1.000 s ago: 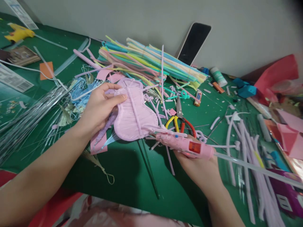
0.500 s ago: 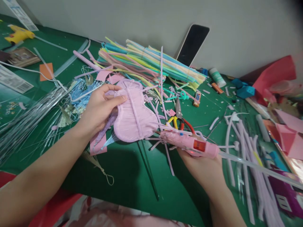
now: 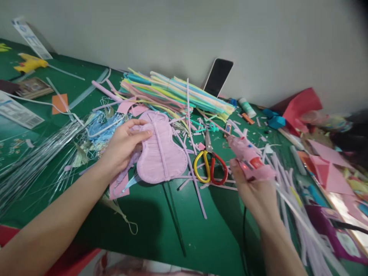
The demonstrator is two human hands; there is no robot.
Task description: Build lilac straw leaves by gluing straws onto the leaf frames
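My left hand (image 3: 126, 143) pinches the left edge of a lilac butterfly-like shape (image 3: 172, 159) made of pipe cleaners and pleated material, with a raised strip down its middle. Two thin dark sticks (image 3: 174, 218) extend below the shape toward me. On the right, my right hand (image 3: 255, 195) is wrapped round a pink hot glue gun (image 3: 248, 155), its nozzle pointing up and left, apart from the shape. A clear glue stick (image 3: 299, 218) trails from the gun's back end. Scissors (image 3: 209, 161) with one yellow and one red handle lie between my hands.
Behind are a bundle of coloured pipe cleaners (image 3: 175, 94) and a phone (image 3: 219, 76) leaning on the wall. Silver strands (image 3: 43, 165) and blue tassels (image 3: 103, 124) lie left, near a yellow glue gun (image 3: 30, 63). Lilac pipe cleaners (image 3: 304, 230) and pink paper (image 3: 330, 168) lie right.
My right hand has moved the glue gun right and up, away from the lilac shape, uncovering the scissors' handles. My left hand keeps its hold. The camera view has tilted up.
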